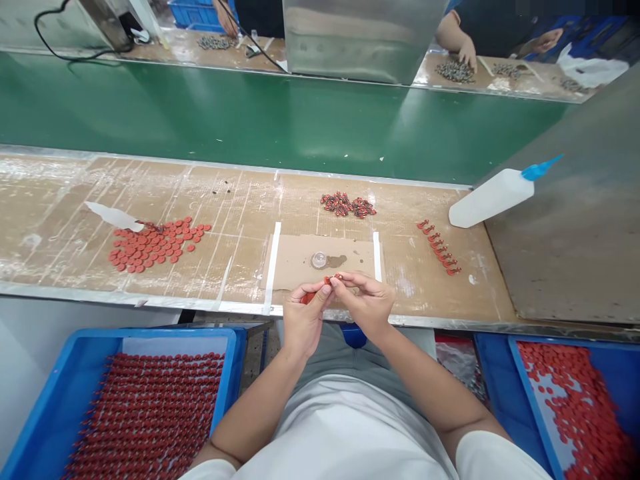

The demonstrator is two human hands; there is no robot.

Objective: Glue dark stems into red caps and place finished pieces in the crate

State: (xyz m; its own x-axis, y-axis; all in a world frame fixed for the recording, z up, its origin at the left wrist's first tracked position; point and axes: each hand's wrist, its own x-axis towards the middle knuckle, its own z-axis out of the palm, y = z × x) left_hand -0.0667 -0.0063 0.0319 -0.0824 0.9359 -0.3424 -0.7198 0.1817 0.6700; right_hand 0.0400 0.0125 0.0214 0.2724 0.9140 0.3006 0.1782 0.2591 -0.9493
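Observation:
My left hand point(304, 323) is closed on small red discs point(307, 298), partly hidden by its fingers. Close beside it, my right hand point(369, 303) pinches a small red-tipped pin point(339, 276) against a red piece at the left fingertips. Whether the two parts are joined cannot be made out. Just beyond the hands, a small round clear dish point(319, 260) sits on a taped cardboard sheet point(290, 257) beside a wet stain. Farther back lies a pile of red and dark pins point(345, 205).
Loose red discs point(150, 247) lie at the left, a row of assembled red pieces point(439, 247) at the right. A white squeeze bottle point(493, 197) leans on a metal panel point(575, 220). Blue trays point(230, 367) flank me below the table; co-workers' hands point(467, 53) are across the green belt point(225, 113).

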